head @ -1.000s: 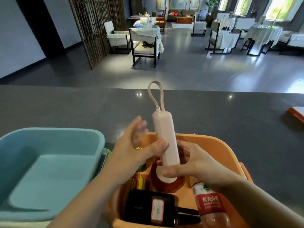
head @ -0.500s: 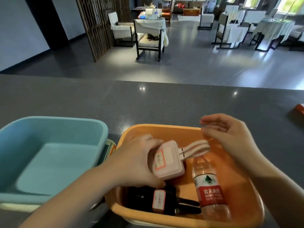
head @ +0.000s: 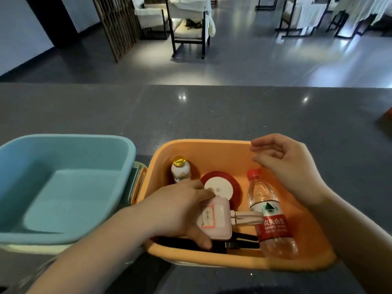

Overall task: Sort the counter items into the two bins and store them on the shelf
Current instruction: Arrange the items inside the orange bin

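My left hand point(head: 180, 211) grips a pink power bank point(head: 215, 222) with a looped cord point(head: 248, 217), low inside the orange bin point(head: 203, 147), on top of a black device point(head: 235, 244). In the same bin lie a water bottle with a red label point(head: 269, 213), a red and white round item point(head: 221, 187) and a small white bottle with a gold cap point(head: 180, 171). My right hand point(head: 288, 166) hovers over the bin's far right side, fingers loosely curled, holding nothing. The blue bin point(head: 70, 141) at left shows nothing inside.
Both bins stand on a dark grey counter point(head: 212, 111). An orange object point(head: 387, 115) pokes in at the right edge. Beyond the counter is a hall floor with chairs point(head: 188, 28) and a lattice screen point(head: 115, 24).
My left hand has lowered the pink power bank deeper into the orange bin. The right hand stays off it, hovering above the bin. The view has tilted down.
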The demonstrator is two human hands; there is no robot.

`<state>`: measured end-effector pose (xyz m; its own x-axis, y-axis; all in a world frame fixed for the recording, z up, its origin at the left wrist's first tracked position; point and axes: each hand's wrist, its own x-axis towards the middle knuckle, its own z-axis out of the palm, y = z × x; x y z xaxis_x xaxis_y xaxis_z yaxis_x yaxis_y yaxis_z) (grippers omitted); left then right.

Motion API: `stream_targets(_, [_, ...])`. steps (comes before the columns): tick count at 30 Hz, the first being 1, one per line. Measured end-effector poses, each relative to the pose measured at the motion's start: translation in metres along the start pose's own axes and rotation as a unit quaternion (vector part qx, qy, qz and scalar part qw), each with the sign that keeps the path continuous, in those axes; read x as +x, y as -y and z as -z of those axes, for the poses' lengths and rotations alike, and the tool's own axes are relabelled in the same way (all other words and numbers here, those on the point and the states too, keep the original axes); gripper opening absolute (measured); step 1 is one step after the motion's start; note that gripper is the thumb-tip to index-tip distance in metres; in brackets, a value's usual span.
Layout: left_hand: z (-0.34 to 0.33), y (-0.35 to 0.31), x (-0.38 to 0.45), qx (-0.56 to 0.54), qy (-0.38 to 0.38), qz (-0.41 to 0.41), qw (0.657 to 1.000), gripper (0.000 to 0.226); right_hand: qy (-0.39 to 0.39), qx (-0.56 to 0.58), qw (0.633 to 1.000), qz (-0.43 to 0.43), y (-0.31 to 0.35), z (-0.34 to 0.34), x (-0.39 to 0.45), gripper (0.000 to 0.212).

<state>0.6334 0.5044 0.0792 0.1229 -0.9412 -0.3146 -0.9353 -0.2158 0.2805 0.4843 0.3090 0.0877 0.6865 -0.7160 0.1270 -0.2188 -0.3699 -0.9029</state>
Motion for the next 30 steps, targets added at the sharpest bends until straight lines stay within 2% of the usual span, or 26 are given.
stream_targets(3, [0.003,0.002,0.004,-0.114,0.022,0.003,0.993,0.062,-0.001,-0.003,1.0,0.002,-0.001,0.0,0.0,0.026])
stream_targets(6, [0.004,-0.002,0.006,-0.165,0.061,-0.004,0.984,0.039,0.001,-0.013,1.0,0.007,-0.001,0.0,-0.001,0.025])
stream_targets(12, [0.004,-0.002,0.01,-0.171,0.089,0.012,0.981,0.034,0.016,-0.064,0.998,0.006,0.0,0.001,-0.003,0.024])
stream_targets(15, [0.004,0.0,0.012,-0.156,0.076,0.015,0.985,0.032,0.084,-0.196,0.977,0.005,0.0,0.001,-0.003,0.026])
stream_targets(16, [0.006,0.001,0.013,-0.149,0.054,0.022,0.987,0.031,0.127,-0.241,0.962,0.004,0.0,0.001,-0.003,0.031])
stream_targets(18, [0.014,0.002,0.017,-0.143,-0.041,0.04,0.988,0.032,0.202,-0.314,0.928,-0.002,-0.002,-0.002,-0.004,0.042])
stream_targets(21, [0.026,0.0,0.024,-0.132,-0.193,0.048,0.971,0.031,0.254,-0.371,0.893,-0.02,-0.004,-0.009,-0.007,0.05])
stream_targets(26, [0.023,-0.011,0.032,-0.126,-0.284,0.061,0.949,0.019,0.282,-0.471,0.836,-0.01,-0.007,-0.013,-0.011,0.052])
stream_targets(30, [0.019,-0.005,0.03,-0.145,-0.328,0.084,0.93,0.013,0.293,-0.47,0.832,-0.027,-0.008,-0.012,-0.013,0.051])
